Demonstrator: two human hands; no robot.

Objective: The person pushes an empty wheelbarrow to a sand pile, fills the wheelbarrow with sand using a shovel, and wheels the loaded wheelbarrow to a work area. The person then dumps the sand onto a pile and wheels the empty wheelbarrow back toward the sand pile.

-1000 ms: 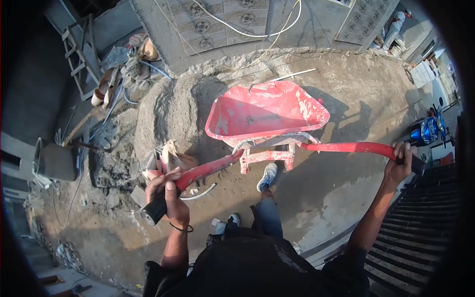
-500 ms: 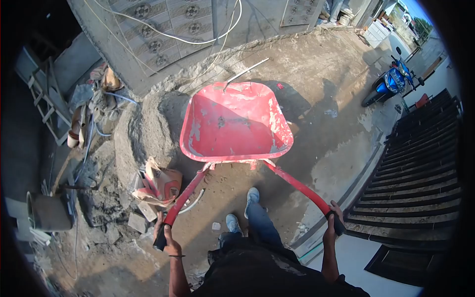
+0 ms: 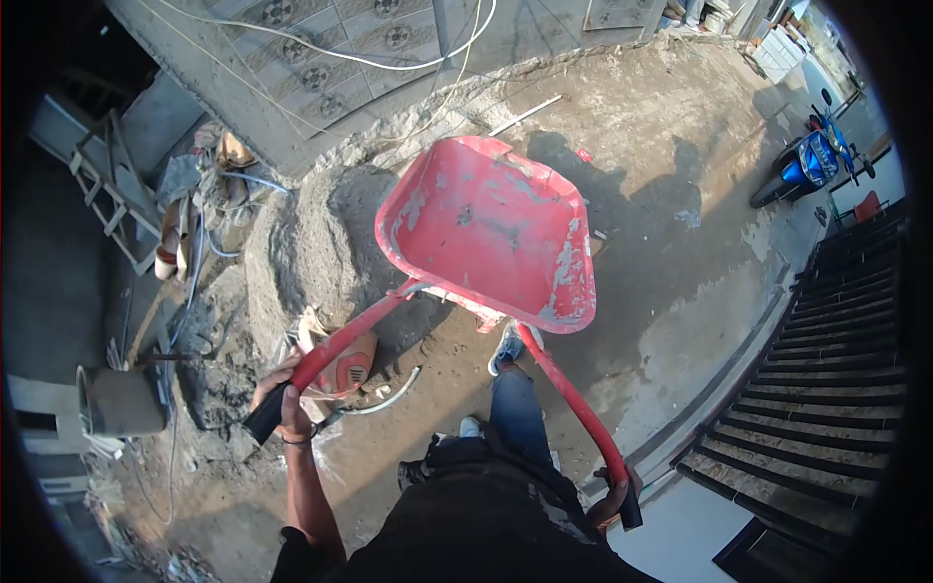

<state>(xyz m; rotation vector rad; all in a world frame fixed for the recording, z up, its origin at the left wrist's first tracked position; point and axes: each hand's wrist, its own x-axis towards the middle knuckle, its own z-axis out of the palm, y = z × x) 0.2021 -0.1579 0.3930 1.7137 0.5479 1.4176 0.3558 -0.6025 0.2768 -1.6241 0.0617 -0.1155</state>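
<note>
A red wheelbarrow [image 3: 486, 228], its tray empty but smeared with grey residue, stands in front of me, turned so its right side is nearer. My left hand [image 3: 284, 394] is wrapped round the black grip of its left handle. The right handle's black grip is held in my right hand [image 3: 614, 497], low beside my body. A torn cement bag [image 3: 345, 369] lies just beyond my left hand, partly behind the left handle. The wheel is hidden under the tray.
A mound of grey sand or mortar [image 3: 301, 243] rises left of the wheelbarrow. A bucket [image 3: 121, 400] stands far left. A blue motorbike [image 3: 812, 160] is parked at the right, beyond a black slatted fence [image 3: 807, 389]. A white pipe [image 3: 525, 115] lies ahead.
The wheelbarrow first levelled and drew nearer, then turned and tilted. My right hand has come down and inward towards my body; my left hand moved down, then back outward. Both keep their grips.
</note>
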